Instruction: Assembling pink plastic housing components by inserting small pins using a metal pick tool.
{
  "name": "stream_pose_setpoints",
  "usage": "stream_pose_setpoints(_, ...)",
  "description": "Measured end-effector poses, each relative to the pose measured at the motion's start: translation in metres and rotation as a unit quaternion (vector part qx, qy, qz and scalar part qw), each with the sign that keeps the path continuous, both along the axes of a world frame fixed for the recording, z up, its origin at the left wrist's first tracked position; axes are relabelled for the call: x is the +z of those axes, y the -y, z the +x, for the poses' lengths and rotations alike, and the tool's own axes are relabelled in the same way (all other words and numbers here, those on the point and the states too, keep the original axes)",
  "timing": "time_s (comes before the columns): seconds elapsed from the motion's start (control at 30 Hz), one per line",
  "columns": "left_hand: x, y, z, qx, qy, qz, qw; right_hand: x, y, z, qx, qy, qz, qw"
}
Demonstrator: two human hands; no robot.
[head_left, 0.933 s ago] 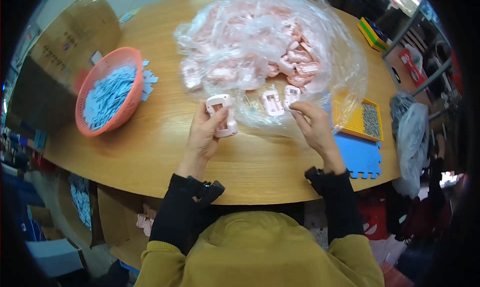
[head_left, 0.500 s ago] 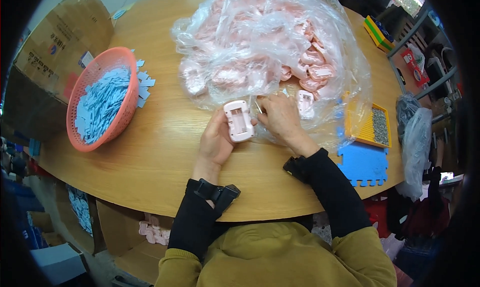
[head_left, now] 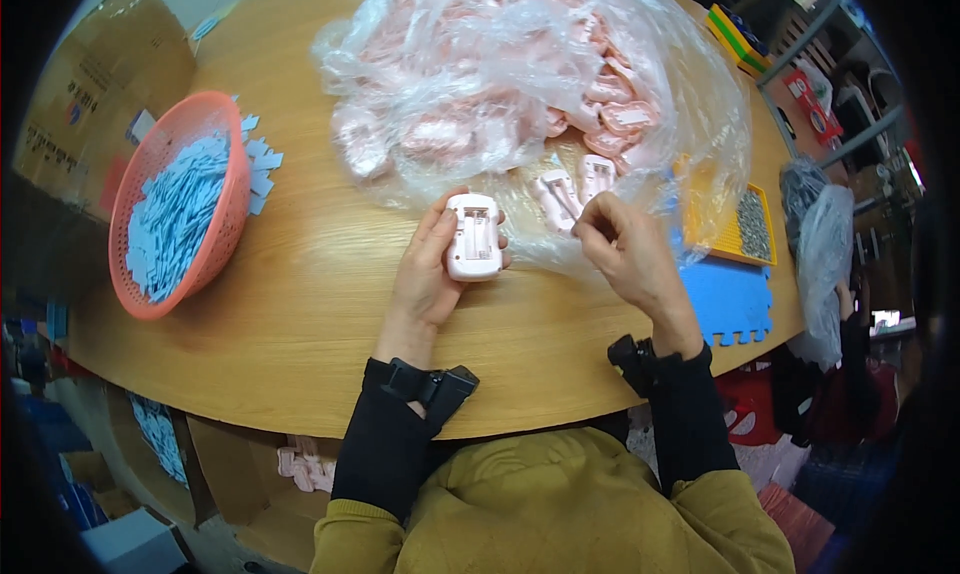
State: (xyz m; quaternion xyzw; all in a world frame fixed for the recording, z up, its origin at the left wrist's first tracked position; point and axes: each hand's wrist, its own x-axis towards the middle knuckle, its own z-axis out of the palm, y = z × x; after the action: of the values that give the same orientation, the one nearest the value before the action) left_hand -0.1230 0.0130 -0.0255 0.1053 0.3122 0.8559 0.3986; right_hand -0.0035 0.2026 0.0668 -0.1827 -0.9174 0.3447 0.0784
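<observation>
Thumb and fingers of the left grip (head_left: 430, 266) are clamping a pale pink casing (head_left: 475, 239) above the desk (head_left: 300, 314), its recessed side facing up. It is looking light, stiff and perhaps slippery, the long side edges probably offering the surest hold. The right grip (head_left: 632, 252) is hovering beside two loose casings (head_left: 556, 196); whether its fingertips are meeting, I cannot tell. Beyond, clear film (head_left: 692, 99) is partly covering pink parts (head_left: 628, 118).

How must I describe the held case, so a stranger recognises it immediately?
Find the clear bag on the wooden table. Below it, the left hand holds a pale pink case. Unlike two similar cases to its right, it lies in that hand.
</observation>
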Motion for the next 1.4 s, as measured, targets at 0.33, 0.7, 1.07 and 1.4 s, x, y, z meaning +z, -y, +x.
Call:
stream_pose_setpoints(0.33,-0.064,0.011,-0.006,-0.184,0.054,0.039,0.981,-0.056,0.037,0.076,0.047,-0.205,-0.181,0.961)
stream_pose_setpoints(0.7,-0.033,-0.002,0.017,-0.137,-0.049,-0.115,0.983,-0.055,0.068,0.134,-0.002,-0.251,-0.076,0.965)
stream_pose_setpoints(1.07,0.021,-0.008,0.066,-0.067,-0.226,-0.172,0.957,-0.049,0.063,0.085,-0.067,-0.267,-0.227,0.934)
stream_pose_setpoints(1.4,0.033,-0.016,0.073,0.004,-0.326,-0.236,0.915,-0.081,0.063,0.032,0.012,-0.297,-0.453,0.841)
